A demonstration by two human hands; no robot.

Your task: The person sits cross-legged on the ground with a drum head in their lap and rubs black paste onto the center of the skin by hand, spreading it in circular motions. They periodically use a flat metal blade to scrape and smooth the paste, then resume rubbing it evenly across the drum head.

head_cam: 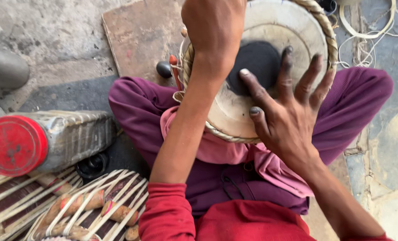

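Observation:
A round drum head (293, 31) with pale skin, a black central patch (258, 62) and a braided rim (324, 27) rests on my lap, tilted toward me. My right hand (286, 107) lies spread on the skin, its blackened fingers touching the black patch and the pale skin beside it. My left hand (213, 27) reaches over the drum's left rim, back of the hand up; what its fingers grip is hidden. A pink cloth (217, 149) sits under the drum on my purple trousers (136, 102).
A plastic jar with a red lid (15, 145) lies at the left. Drums laced with pale straps and wooden pegs (87, 205) sit at the lower left. A small dark stone (164, 68) lies on a flat slab (141, 35). Loose pale strips (368, 31) lie at the upper right.

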